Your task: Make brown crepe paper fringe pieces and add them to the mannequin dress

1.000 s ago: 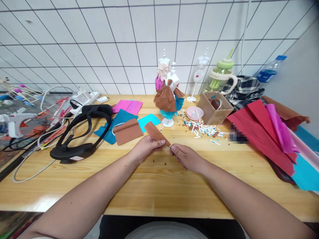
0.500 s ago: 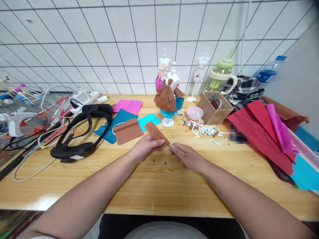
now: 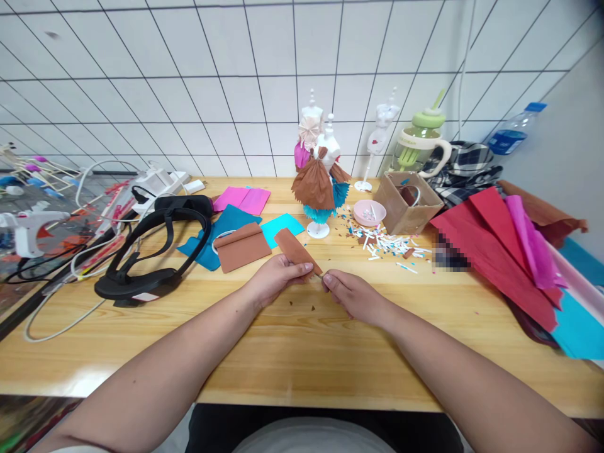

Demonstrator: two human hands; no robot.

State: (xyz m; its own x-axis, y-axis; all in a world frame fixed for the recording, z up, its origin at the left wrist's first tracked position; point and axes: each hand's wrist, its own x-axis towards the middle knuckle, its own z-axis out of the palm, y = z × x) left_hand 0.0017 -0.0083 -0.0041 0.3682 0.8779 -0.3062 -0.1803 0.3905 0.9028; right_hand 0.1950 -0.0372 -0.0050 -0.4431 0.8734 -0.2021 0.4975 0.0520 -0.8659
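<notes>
My left hand (image 3: 278, 277) pinches a folded strip of brown crepe paper (image 3: 293, 247) between thumb and fingers, above the table. Closed around small scissors (image 3: 319, 275), my right hand (image 3: 352, 293) meets the strip's near right end; only a bit of thin metal blade shows, and the handles are hidden in my fingers. Little brown clippings (image 3: 313, 307) lie on the wood below. Beyond my hands stands a small white dress form (image 3: 329, 151) in a brown and teal paper skirt. A folded brown paper sheet (image 3: 245, 246) lies left of the strip.
Left are a black headset (image 3: 155, 277), cables and a white glue gun (image 3: 35, 233). Pink, teal and cyan papers lie behind my left hand. A pink bowl (image 3: 369, 213), paper scraps (image 3: 394, 243), a cardboard box (image 3: 408, 204), a jug (image 3: 415, 148) and red paper (image 3: 495, 251) are right.
Almost nothing differs. The view has shifted very slightly; both hands keep their hold at the same end of the brown strip, with the right hand's lower fingers drawn in slightly.
</notes>
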